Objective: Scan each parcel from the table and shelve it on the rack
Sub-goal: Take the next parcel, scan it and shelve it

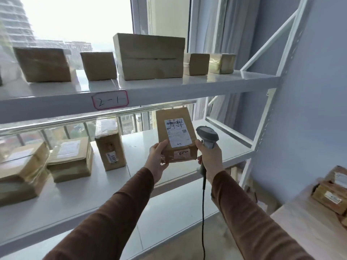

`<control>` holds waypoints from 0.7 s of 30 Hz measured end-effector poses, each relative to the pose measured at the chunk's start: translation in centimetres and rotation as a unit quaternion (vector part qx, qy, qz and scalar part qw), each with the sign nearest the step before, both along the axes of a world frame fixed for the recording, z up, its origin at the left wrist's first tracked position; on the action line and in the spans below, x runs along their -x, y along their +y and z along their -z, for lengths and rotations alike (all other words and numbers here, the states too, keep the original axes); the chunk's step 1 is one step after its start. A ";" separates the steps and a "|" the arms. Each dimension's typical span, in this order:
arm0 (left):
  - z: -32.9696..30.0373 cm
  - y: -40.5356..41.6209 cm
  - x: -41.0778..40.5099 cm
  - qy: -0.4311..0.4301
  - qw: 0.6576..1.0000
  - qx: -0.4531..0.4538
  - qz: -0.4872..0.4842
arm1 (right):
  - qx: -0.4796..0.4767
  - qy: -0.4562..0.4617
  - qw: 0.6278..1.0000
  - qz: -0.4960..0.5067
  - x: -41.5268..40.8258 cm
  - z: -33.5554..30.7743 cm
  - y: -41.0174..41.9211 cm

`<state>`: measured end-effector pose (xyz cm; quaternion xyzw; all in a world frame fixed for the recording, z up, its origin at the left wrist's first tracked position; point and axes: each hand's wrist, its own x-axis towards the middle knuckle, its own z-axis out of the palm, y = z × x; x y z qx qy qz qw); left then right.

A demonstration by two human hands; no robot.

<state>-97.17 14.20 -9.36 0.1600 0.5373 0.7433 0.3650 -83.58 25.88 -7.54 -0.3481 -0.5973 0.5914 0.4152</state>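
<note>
My left hand (157, 160) grips the lower left corner of a brown parcel (175, 133) with a white shipping label on top and a small pink sticker on its near face. It is held in the air over the middle shelf (221, 152) of the white rack. My right hand (210, 158) holds a grey barcode scanner (207, 135) by its handle; the thumb touches the parcel's right edge. The scanner's black cable (203, 212) hangs straight down.
The upper shelf (56, 102), tagged "2-1", carries several brown boxes. Left on the middle shelf stand an upright box (110, 149) and flat stacked parcels (71, 158). A wooden table (308, 228) at lower right holds more parcels (332, 192). A window lies behind the rack.
</note>
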 end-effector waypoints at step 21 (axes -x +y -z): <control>9.4 4.9 20.3 -0.053 0.984 0.113 -0.124 | 0.224 -0.078 0.961 -0.141 25.7 10.0 7.3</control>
